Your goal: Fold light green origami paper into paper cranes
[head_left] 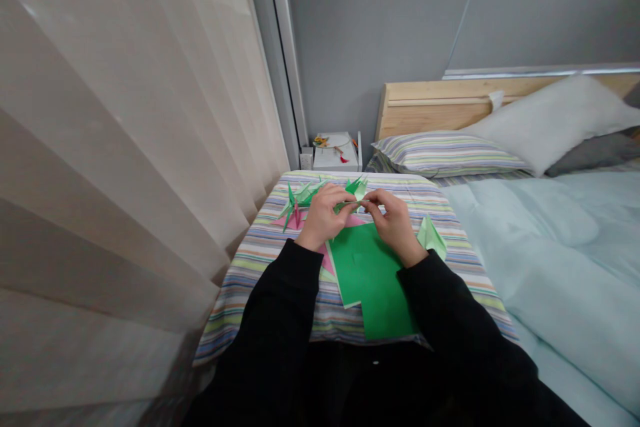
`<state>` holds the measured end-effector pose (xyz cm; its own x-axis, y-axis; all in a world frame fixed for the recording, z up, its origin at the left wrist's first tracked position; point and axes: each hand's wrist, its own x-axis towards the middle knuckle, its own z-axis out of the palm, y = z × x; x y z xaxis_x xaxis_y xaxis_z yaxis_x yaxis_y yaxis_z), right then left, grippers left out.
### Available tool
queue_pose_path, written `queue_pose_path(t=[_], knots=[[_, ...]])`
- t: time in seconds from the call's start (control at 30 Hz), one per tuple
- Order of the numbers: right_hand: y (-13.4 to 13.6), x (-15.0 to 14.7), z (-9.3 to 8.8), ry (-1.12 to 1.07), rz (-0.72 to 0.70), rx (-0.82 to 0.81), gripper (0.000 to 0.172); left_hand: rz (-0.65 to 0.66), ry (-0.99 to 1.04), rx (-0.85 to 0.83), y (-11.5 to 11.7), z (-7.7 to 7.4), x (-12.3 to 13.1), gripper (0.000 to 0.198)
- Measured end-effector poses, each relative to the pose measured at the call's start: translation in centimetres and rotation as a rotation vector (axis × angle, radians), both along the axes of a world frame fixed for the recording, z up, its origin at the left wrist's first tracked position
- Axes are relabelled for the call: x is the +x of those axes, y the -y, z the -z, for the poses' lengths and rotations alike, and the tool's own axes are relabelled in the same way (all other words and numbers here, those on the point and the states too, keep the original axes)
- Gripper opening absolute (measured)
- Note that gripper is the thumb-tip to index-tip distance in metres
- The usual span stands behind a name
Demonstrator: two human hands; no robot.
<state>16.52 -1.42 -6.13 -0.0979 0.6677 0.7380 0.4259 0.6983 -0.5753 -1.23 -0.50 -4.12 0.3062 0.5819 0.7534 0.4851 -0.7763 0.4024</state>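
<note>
Striped cotton bed cover (250,300) beside a pale pleated curtain (125,147): a thin folded strip of green paper (347,205) is held up above it.

The strip is pinched by the fingers (374,199) of the left hand (323,217) and the right hand (393,221), which are held narrow and close together. Spiky folded green paper shapes (300,197) lie just past the hands, a flat green paper sheet (367,280) and a pink paper sheet (325,257) lie below them, and a pale green folded paper piece (431,237) lies near the right wrist. Such paper is light and soft and is easily bent or torn, so it is best taken by a folded edge, where it is stiffer.
</note>
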Motion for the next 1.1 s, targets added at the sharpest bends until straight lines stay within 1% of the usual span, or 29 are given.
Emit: queue_pose_path(t=[0.27, 0.33, 0.47, 0.67, 0.9, 1.1], knots=[[-0.16, 0.21, 0.04, -0.032, 0.030, -0.014, 0.024, -0.014, -0.017, 0.008, 0.22, -0.20, 0.08, 0.012], [-0.11, 0.26, 0.00, -0.051, 0.031, -0.020, 0.022, -0.017, -0.016, 0.017, 0.18, -0.19, 0.09, 0.012], [0.16, 0.17, -0.20, -0.049, 0.002, -0.025, 0.007, -0.022, -0.005, 0.022, 0.15, -0.13, 0.10, 0.011], [0.15, 0.00, -0.18, -0.054, 0.024, -0.014, 0.009, -0.018, -0.004, 0.022, 0.08, -0.05, 0.10, 0.013], [-0.05, 0.24, -0.09, -0.109, 0.078, -0.007, 0.010, -0.015, 0.025, -0.005, 0.23, -0.31, 0.15, 0.012], [0.01, 0.13, -0.16, -0.125, 0.063, -0.023, 0.008, 0.001, 0.071, 0.000, 0.20, -0.31, 0.14, 0.012]])
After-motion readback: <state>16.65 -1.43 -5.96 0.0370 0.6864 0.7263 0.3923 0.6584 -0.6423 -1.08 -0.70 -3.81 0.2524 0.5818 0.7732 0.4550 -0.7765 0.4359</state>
